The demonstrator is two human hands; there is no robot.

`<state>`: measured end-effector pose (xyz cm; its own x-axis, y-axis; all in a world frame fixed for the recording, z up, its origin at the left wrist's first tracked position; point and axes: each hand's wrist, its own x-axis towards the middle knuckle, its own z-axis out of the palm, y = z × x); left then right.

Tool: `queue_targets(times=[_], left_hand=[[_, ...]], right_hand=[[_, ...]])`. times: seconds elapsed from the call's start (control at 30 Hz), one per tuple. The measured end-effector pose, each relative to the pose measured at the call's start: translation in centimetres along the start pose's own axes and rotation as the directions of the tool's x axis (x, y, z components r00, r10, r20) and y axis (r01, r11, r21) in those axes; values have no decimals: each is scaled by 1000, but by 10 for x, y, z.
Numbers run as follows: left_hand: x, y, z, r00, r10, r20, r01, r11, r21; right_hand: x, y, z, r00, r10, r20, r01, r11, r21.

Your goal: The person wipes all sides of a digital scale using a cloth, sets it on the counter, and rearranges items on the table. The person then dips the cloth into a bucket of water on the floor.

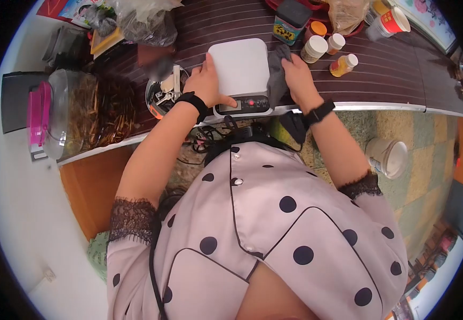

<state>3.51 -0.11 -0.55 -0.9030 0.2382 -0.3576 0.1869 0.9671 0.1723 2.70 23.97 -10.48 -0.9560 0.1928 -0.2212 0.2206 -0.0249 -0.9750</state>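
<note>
Bench [402,88]: dark and finely striped, with a pale front edge; clock directions are read from the white scale [239,64] standing on it, 12 o'clock lying away from the person.
Clear container [61,109]: between 8 and 9 o'clock, with a magenta lid and dry brown strands visible inside.
Plastic bag [146,24]: at 10 o'clock, greyish and crumpled.
White scale: at the bench's front edge, directly before the person; squarish plate, with a dark button panel [253,103] at 6 o'clock.
Dark-lidded tub [286,31]: between 1 and 2 o'clock, upright, brightly labelled.
Left hand [204,85]: at 9 o'clock, its fingers spread along the plate's edge and its thumb extended over the panel's near-left end.
Right hand [301,80]: at 3 o'clock, closed on the cloth's far end; the two hands are apart, on opposite sides of the scale.
Grey cloth [278,74]: between the scale and the right hand, along the scale's 3 o'clock side.
White-lidded jar [314,49]: between 2 and 3 o'clock, near the tub.
Yellow bottle [340,68]: at 3 o'clock, beyond the right hand, white-capped.
</note>
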Motion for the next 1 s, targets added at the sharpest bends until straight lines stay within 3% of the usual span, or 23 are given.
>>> queue_targets(times=[0.13,0.17,0.27,0.43,0.5,0.53,0.6,0.73,0.8,0.83,0.87,0.93,1.0], left_hand=[[-1,-3,3,999,19,-34,-19,1000,-15],[-1,-2,2,999,15,-34,-16,1000,-12],[-4,0,3,1000,3,-17,-3,1000,-23],[-6,1,-3,1000,7,-10,-7,999,-49],[-6,1,-2,1000,8,-14,-9,999,-39],[-6,0,-2,1000,4,-13,-5,999,-41],[-6,0,-1,1000,6,-19,-7,998,-59],[-7,-2,2,999,3,-50,-6,998,-70],[-6,-2,0,1000,-25,-3,24,997,-72],[-6,-2,-1,999,-31,-7,31,997,-75],[-7,-2,-1,999,-27,-21,25,997,-74],[-8,0,-1,999,-23,-37,20,996,-83],[-9,1,-6,1000,-19,-7,18,997,-69]], right_hand=[[-77,-17,-17,988,15,153,-20,999,33],[-84,-2,-17,991,-78,106,86,994,-71],[-102,-34,-11,988,13,152,-2,997,-71],[-55,-20,8,990,15,138,-23,998,56],[-37,-23,20,998,55,-14,-55,996,-75],[-32,-24,21,998,56,-10,-56,995,-77],[-26,-28,20,999,-30,23,35,958,-284],[-30,-27,23,977,-184,107,211,901,-379],[-51,-22,26,847,-491,206,518,670,-532],[-62,-20,22,783,-570,247,595,572,-565],[-75,-21,17,782,-570,254,598,570,-564],[-95,-25,6,695,-468,546,718,416,-557],[-100,-42,4,672,-410,617,741,387,-549]])
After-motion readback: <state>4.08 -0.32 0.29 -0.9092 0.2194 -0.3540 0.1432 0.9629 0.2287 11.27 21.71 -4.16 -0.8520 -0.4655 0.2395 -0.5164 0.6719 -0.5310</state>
